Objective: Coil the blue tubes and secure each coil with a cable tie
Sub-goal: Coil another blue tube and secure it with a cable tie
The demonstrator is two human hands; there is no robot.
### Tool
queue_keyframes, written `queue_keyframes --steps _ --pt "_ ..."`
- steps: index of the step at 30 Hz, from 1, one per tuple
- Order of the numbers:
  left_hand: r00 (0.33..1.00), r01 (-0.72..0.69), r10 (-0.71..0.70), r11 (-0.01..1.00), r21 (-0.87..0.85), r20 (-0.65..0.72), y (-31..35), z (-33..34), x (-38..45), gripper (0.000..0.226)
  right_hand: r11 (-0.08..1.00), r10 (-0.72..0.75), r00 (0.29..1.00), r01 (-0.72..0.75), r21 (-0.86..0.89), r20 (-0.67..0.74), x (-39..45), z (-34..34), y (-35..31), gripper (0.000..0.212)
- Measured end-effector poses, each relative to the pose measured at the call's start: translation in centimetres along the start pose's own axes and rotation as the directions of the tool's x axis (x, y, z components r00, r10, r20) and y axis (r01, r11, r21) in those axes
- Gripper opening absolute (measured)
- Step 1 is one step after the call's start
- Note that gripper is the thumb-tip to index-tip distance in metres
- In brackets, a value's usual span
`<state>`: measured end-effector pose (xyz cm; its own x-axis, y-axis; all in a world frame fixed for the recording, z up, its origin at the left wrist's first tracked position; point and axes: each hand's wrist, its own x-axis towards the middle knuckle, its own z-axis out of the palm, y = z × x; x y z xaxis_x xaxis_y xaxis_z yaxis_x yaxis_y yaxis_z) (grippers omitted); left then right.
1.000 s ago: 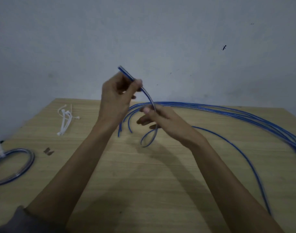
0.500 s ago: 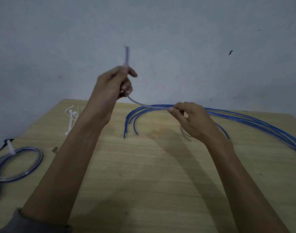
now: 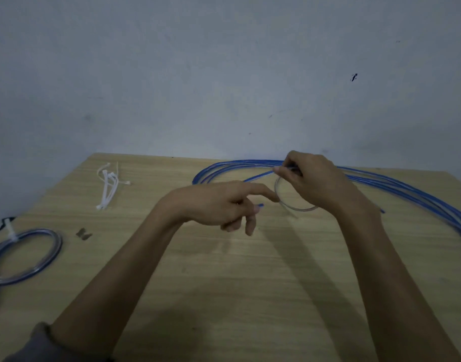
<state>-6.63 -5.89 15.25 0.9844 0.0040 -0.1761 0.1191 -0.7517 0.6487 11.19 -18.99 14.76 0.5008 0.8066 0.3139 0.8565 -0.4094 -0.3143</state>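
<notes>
Several loose blue tubes (image 3: 396, 185) lie in a long arc along the back of the wooden table (image 3: 224, 283). My right hand (image 3: 315, 181) pinches one blue tube (image 3: 258, 175) just above that bundle, and a small blurred loop of it hangs below the fingers. My left hand (image 3: 219, 205) is beside it, palm down with the index finger stretched toward the loop. The tube's short blue end pokes out between the left hand's lower fingers, which seem to hold it. A finished coil (image 3: 41, 259) with a white cable tie on it lies at the table's left edge.
A small pile of white cable ties (image 3: 109, 186) lies at the back left of the table. A small brown scrap (image 3: 83, 233) sits near the finished coil. A grey wall rises right behind the table.
My left hand has dropped from raised in the air to just above the table and turned palm down. My right hand has moved back right to the bundle, and a small loop now hangs below it.
</notes>
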Motion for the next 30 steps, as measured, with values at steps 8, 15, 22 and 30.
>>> queue_keyframes --steps 8,15,22,30 --pt "0.904 0.217 -0.126 0.959 0.183 -0.408 -4.3 -1.4 1.4 0.031 0.998 0.065 0.928 -0.057 -0.033 0.366 -1.1 -1.8 0.7 0.025" --pt "0.961 0.134 -0.099 0.984 0.120 -0.259 -3.4 -0.1 1.7 0.037 0.998 -0.011 1.000 0.011 -0.056 0.013 -0.5 0.2 -1.8 0.014" --pt "0.720 -0.175 -0.257 0.832 -0.527 -0.645 -1.6 1.4 3.9 0.036 0.965 -0.256 0.857 0.254 -0.064 -0.447 -0.5 3.1 -4.4 0.012" --pt "0.701 -0.534 -0.302 0.379 -0.756 -0.646 -1.1 0.4 3.8 0.036 0.962 -0.201 0.913 0.252 0.103 -0.355 -1.3 3.6 -6.4 0.018"
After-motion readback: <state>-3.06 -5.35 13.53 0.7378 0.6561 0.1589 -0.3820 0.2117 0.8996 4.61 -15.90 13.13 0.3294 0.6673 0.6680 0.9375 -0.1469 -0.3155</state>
